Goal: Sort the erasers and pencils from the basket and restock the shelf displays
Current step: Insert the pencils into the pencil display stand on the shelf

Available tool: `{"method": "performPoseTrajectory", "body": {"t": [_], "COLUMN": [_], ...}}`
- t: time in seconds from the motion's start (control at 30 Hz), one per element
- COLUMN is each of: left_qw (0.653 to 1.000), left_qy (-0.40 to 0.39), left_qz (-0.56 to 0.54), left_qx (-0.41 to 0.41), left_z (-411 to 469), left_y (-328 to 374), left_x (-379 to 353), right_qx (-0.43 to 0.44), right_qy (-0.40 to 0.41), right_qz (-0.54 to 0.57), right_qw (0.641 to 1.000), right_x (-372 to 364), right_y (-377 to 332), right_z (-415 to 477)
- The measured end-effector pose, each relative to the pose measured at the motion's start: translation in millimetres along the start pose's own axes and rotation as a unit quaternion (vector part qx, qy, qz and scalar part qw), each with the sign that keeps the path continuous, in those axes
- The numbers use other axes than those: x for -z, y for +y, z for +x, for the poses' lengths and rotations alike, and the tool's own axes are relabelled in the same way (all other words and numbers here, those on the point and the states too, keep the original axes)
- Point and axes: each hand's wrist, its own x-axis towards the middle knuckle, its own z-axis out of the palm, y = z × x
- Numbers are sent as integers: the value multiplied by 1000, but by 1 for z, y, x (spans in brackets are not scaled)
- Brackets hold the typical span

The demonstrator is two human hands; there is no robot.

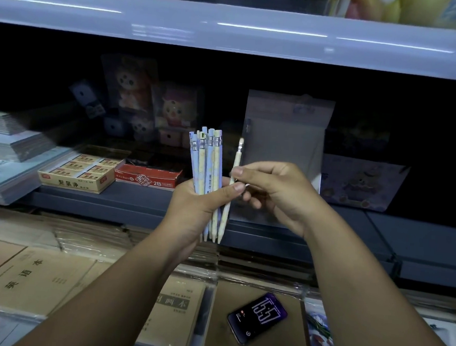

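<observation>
My left hand [200,206] grips a bundle of pencils [209,160], pale blue and cream, upright with eraser ends up and tips pointing down. My right hand [271,192] pinches a single cream pencil [235,162] between thumb and forefinger, right beside the bundle. Both hands hover in front of the dark grey shelf [128,198]. On that shelf to the left stand a yellow box of erasers [78,173] and a red 2B pencil box [148,176]. No basket is in view.
Stacks of paper pads [9,152] fill the shelf's left end. Plush-toy packs [135,93] and a clear bag [282,149] stand at the back. Below lie brown exercise books [33,280] and a phone [257,318] with its screen lit. A white shelf edge [231,30] runs overhead.
</observation>
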Motion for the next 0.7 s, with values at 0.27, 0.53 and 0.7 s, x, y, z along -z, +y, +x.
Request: {"method": "performPoseTrajectory", "body": {"t": [0.27,0.53,0.7], "left_qw": [999,999,998], "left_qy": [10,14,27], "left_qz": [9,9,2], "left_qx": [43,39,60], "left_z": [0,0,1], "left_y": [-16,-18,-21], "left_x": [-13,-12,-3], "right_qx": [32,-17,62], "right_qy": [114,43,197], "right_qz": [46,20,16], "right_qw": [992,999,978], "right_x": [25,27,38], "right_y": [-5,-2,-5], "right_z": [-3,-6,4]}}
